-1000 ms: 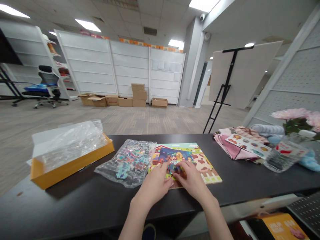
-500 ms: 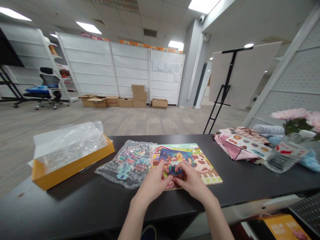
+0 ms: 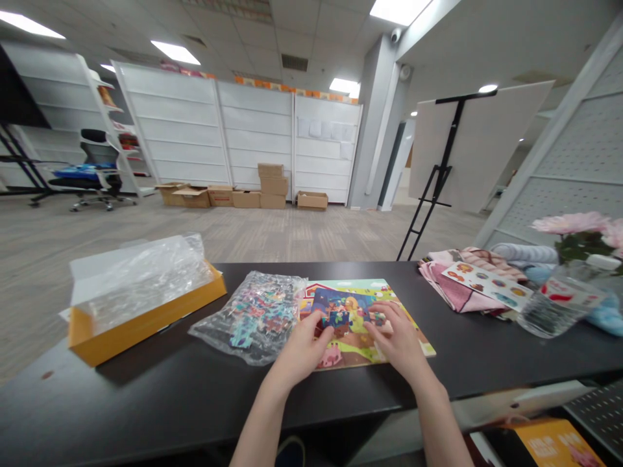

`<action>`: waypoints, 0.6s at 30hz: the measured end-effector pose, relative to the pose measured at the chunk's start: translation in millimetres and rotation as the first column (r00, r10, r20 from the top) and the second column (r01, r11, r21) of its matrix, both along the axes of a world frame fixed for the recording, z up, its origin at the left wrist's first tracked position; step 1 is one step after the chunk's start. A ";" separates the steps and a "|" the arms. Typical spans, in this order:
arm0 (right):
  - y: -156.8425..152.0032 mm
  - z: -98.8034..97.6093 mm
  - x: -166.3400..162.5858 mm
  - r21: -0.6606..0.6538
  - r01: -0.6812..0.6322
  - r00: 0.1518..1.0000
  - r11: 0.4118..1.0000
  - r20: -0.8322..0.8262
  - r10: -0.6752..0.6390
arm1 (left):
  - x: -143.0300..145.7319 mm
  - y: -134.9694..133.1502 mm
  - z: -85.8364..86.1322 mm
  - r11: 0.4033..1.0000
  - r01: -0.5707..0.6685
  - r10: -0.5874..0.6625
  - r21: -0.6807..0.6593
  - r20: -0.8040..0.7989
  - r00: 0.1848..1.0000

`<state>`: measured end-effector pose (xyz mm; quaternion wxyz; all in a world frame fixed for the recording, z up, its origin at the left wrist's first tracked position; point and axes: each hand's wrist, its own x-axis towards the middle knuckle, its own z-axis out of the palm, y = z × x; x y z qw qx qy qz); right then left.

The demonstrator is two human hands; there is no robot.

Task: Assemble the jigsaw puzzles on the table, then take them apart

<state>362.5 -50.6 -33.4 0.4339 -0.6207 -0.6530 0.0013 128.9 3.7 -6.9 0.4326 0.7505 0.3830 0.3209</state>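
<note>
Noted at far left, on the floor, an office chair [image 3: 100, 170] with blue material on the seat. On the black table [image 3: 160, 412], logged an open yellow box [image 3: 150, 332] with crumpled plastic wrap [image 3: 153, 285] inside. Right of that, marked a clear bag [image 3: 257, 311] of loose, many-coloured puzzle pieces, just beside a picture board [image 3: 357, 355]. Farther back, recorded cardboard boxes [image 3: 272, 188], partly stacked. Observed the left hand [image 3: 304, 344] over the board's left part, thumb and forefinger pinching the left edge of a small dark-blue puzzle piece [image 3: 339, 318]. Located that piece at the lower part of a dark-blue puzzle section [image 3: 348, 302] lying on the board; could not tell lifted from resting. Observed the right hand [image 3: 396, 337] over the board's right part, thumb and fingers spread apart, fingertips at the section's right end; could not confirm contact. Beyond the table, recorded a black easel [image 3: 451, 133] bearing a pale panel. At table right, listed pink cloth [image 3: 450, 288], a printed sheet [image 3: 489, 285] on top, a clear container [image 3: 555, 314] with a red-and-white label and, rightmost, pink flowers [image 3: 574, 224].
</note>
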 end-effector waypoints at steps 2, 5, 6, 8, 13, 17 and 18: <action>3.3 -11.8 12.3 -0.019 0.122 0.990 0.992 0.067 -0.121 | -1.2 0.7 -0.5 0.997 0.011 -0.007 -0.070 0.060 0.998; 7.1 -26.3 19.0 -0.062 0.190 0.971 0.980 0.163 -0.177 | -0.4 0.1 -1.1 0.982 0.063 -0.035 -0.176 0.157 0.987; 7.9 -28.9 19.0 -0.078 0.200 0.967 0.977 0.179 -0.184 | 0.3 -0.1 -1.5 0.974 0.082 -0.041 -0.210 0.194 0.980; 8.9 -31.3 17.9 -0.103 0.217 0.964 0.971 0.180 -0.196 | 1.8 -0.1 -2.9 0.956 0.104 -0.033 -0.275 0.252 0.967; 9.4 -29.0 18.5 -0.080 0.204 0.978 0.976 0.070 -0.198 | 2.1 3.2 -9.1 0.950 0.077 0.004 -0.303 0.256 0.967; 7.7 -20.9 17.4 -0.076 0.115 0.972 0.990 -0.199 -0.128 | 0.6 5.2 -12.2 0.962 0.046 0.007 -0.269 0.193 0.981; 6.7 -17.5 15.8 -0.079 0.089 0.952 0.993 -0.287 -0.108 | 0.4 5.3 -12.5 0.963 0.042 0.006 -0.265 0.176 0.984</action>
